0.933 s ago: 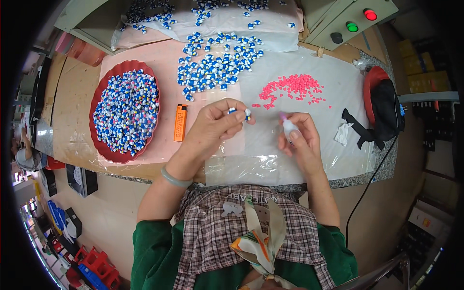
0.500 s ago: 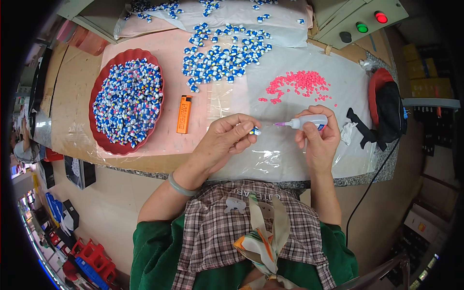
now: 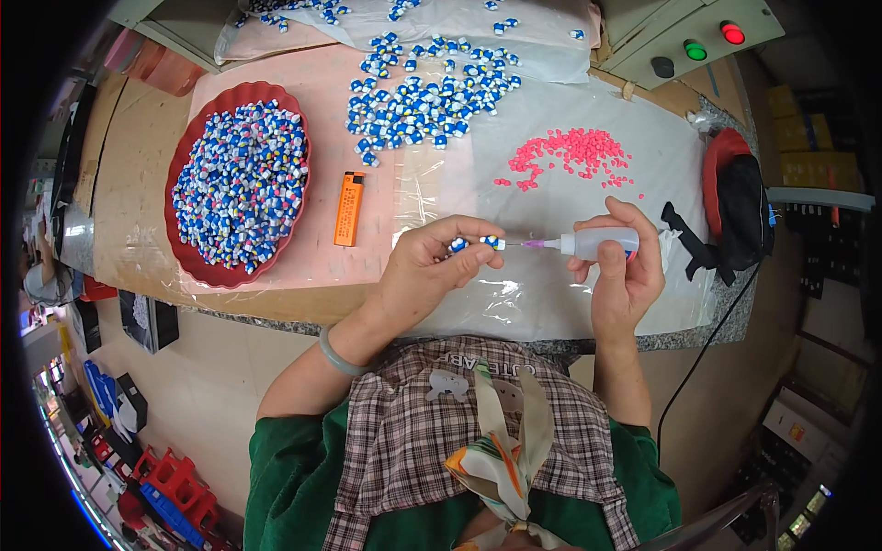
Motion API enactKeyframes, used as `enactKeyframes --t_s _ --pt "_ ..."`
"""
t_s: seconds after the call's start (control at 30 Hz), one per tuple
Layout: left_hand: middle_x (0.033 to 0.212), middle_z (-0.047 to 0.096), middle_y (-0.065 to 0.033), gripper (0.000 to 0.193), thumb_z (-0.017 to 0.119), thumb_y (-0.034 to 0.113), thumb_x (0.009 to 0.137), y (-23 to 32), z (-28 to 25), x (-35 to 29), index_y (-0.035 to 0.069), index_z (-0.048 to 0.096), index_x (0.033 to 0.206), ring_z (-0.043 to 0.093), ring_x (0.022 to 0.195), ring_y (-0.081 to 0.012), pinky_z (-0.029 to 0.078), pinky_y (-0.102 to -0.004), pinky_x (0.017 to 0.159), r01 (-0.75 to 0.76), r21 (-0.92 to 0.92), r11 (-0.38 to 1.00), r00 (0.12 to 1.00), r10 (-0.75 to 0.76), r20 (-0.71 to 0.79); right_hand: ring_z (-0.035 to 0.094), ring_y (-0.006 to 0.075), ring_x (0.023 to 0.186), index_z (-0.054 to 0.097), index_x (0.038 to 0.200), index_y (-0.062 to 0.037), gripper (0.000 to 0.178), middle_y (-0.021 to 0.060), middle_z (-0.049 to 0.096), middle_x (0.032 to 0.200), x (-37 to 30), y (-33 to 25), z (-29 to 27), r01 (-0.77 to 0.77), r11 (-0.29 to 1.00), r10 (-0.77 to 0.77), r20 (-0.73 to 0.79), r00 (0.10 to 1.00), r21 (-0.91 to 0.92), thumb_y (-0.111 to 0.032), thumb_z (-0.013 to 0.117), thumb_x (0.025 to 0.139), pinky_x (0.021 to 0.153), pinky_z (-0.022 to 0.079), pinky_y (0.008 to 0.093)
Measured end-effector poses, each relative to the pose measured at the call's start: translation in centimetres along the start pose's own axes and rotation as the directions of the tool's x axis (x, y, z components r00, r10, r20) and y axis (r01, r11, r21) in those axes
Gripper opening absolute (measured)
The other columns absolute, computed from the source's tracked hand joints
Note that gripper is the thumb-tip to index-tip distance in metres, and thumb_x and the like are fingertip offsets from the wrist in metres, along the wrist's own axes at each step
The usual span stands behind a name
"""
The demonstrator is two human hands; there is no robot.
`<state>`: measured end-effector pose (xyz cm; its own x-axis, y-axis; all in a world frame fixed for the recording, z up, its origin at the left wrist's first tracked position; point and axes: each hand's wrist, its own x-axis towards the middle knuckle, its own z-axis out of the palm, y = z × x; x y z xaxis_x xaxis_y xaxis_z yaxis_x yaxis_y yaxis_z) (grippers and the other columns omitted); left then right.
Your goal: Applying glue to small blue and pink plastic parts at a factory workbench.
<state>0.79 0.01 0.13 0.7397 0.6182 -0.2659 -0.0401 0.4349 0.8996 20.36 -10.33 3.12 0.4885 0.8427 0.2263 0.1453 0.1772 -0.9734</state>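
Observation:
Between the thumb and fingers of my left hand (image 3: 432, 266) is a small blue-and-white figurine (image 3: 493, 242), its white end facing right. A second figurine (image 3: 457, 244) sits further back in the same hand. My right hand (image 3: 625, 275) is closed round a clear squeeze bottle (image 3: 597, 241) with a purple-based needle tip (image 3: 536, 244). The needle points left and reaches the held figurine's white end; whether they touch is too fine to tell. Beyond the bottle, small pink pieces (image 3: 581, 150) lie scattered on a white sheet (image 3: 551, 303).
A red scalloped tray (image 3: 173, 197) heaped with figurines stands left, with an orange lighter (image 3: 349, 209) beside it. More loose figurines (image 3: 432, 101) spread at the back. On the right are a black strap (image 3: 684, 234), a black bag (image 3: 742, 207) and a panel with lit buttons (image 3: 695, 50).
The needle tip and the figurine have come together. A second figurine now shows in my left hand. My right hand has shifted slightly right, and the crumpled white tissue beside it is no longer visible.

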Motion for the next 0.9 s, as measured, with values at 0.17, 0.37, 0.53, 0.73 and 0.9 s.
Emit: enactKeyframes --t_s 0.17,0.37,0.53,0.73,0.9 --pt "0.084 0.069 -0.0028 0.024 0.065 0.009 0.091 0.81 0.34 -0.41 0.003 0.067 0.114 0.046 0.062 -0.0013 0.038 -0.0167 0.053 -0.026 0.172 0.985 0.998 0.034 -0.043 0.059 0.0140 0.061 0.046 0.128 0.0049 0.041 0.0169 0.065 0.090 -0.41 -0.59 0.16 0.139 0.968 -0.123 0.086 0.989 -0.209 -0.020 0.055 0.097 0.050 0.046 0.0234" --pt "0.086 0.070 -0.0027 0.025 0.065 0.006 0.089 0.33 0.34 -0.33 0.002 0.066 0.114 0.047 0.062 -0.0007 0.038 -0.0154 0.052 -0.121 0.307 0.944 0.990 0.137 -0.033 0.059 0.0132 0.060 0.047 0.128 0.0064 0.040 0.0171 0.067 0.089 -0.61 -0.61 -0.08 0.311 0.873 -0.255 0.194 0.947 -0.376 -0.017 0.055 0.097 0.051 0.048 0.0226" --pt "0.085 0.070 -0.0011 0.024 0.066 0.007 0.089 0.10 0.29 -0.41 0.003 0.067 0.113 0.048 0.062 -0.0003 0.039 -0.0152 0.052 -0.104 0.322 0.941 0.992 0.122 -0.035 0.061 0.0130 0.060 0.049 0.127 0.0061 0.040 0.0171 0.068 0.089 -0.72 -0.76 -0.01 0.350 0.831 -0.285 0.210 0.935 -0.432 -0.018 0.056 0.096 0.051 0.048 0.0219" --pt "0.085 0.070 -0.0008 0.024 0.066 0.008 0.089 -0.10 0.15 -0.39 0.003 0.067 0.113 0.048 0.062 -0.0002 0.039 -0.0153 0.052 -0.105 0.319 0.942 0.992 0.122 -0.035 0.061 0.0131 0.060 0.051 0.125 0.0056 0.039 0.0166 0.068 0.089 -0.80 -0.95 0.14 0.354 0.818 -0.288 0.210 0.934 -0.453 -0.019 0.058 0.096 0.051 0.048 0.0219" --pt "0.085 0.070 -0.0011 0.024 0.066 0.008 0.089 -0.10 0.14 -0.34 0.003 0.067 0.113 0.048 0.062 -0.0001 0.038 -0.0155 0.052 -0.087 0.315 0.945 0.995 0.100 -0.025 0.064 0.0167 0.063 0.052 0.123 0.0059 0.040 0.0176 0.067 0.089 -0.58 -1.07 0.34 0.383 0.796 -0.296 0.249 0.922 -0.470 -0.019 0.062 0.093 0.054 0.050 0.0248"
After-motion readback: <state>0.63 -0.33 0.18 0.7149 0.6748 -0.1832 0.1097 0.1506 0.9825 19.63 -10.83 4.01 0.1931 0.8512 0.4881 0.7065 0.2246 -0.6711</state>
